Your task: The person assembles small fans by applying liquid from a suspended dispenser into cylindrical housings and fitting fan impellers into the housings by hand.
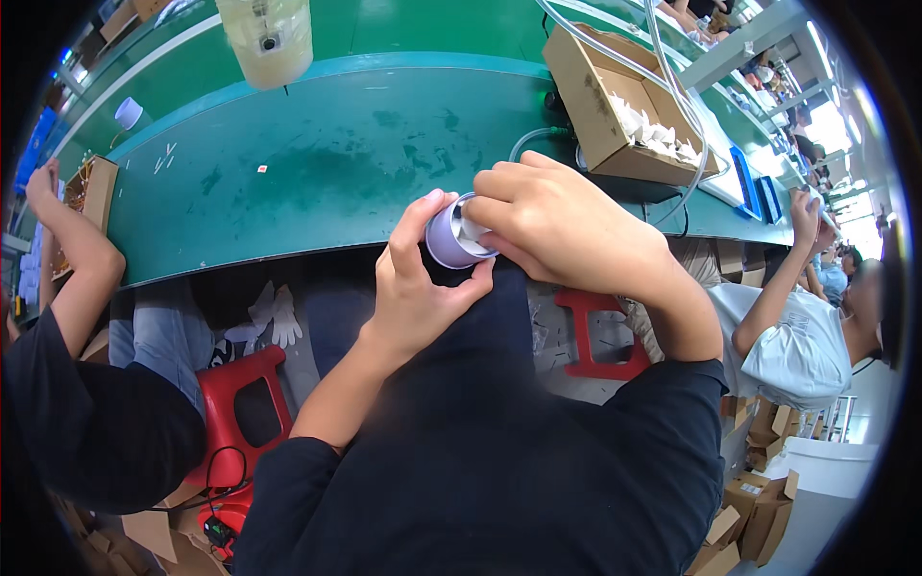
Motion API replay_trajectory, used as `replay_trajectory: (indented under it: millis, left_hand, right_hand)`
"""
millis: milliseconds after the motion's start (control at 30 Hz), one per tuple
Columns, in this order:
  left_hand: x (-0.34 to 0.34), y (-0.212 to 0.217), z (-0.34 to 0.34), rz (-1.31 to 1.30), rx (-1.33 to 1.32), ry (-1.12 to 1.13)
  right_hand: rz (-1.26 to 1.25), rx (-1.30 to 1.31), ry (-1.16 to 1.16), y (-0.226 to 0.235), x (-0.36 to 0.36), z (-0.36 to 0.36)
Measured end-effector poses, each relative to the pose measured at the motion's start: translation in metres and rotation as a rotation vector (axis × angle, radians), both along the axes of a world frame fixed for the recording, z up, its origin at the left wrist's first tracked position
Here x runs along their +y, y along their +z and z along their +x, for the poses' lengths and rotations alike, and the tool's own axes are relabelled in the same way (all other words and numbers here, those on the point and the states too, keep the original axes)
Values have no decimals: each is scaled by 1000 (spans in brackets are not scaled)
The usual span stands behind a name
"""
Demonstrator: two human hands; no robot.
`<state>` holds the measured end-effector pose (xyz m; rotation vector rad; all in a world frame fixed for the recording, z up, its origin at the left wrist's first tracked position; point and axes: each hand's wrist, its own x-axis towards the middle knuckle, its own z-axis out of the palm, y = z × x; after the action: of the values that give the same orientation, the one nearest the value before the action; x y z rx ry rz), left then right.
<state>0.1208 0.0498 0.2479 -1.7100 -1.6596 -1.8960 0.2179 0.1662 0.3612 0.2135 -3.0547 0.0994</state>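
Note:
Over the near edge of the bench, my left hand (408,283) holds a small lavender cup-shaped part (442,240), thumb and fingers around its sides. The cup's open mouth is tilted toward my right hand (562,221). That hand is bent over the rim, its fingers curled and reaching into the opening. A white piece (471,236) shows inside the cup, between the right thumb and the curled fingers. Its full shape is hidden by those fingers, as is most of the cup's inside.
A cardboard box (595,144) of white pieces stands at the back right, beside hoses. A cloudy container (267,43) is at the back; another lavender cup (128,113) lies far left on the green bench (336,125). Co-workers sit on both sides, near red stools (230,422).

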Motion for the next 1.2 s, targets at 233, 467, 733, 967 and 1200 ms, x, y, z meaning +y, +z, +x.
replay_trajectory:
  millis: [233,467,733,967,1200]
  left_hand:
    - [0,2,-3,0,26,-15]
    - [0,-2,-5,25,3,-37]
    - [-6,3,-1,-40,-12,10]
    - [-31,53,-4,-108,152,-86]
    - [-54,106,-26,161,194,-152]
  right_hand:
    - [-36,58,17,0,0,0]
    - [124,-27,-38,2,3,2]
    - [-318,55,-118,-10,-3,4]
    - [-12,308,-475,-10,67,-77]
    - [-68,309,-695,-52,160,-176]
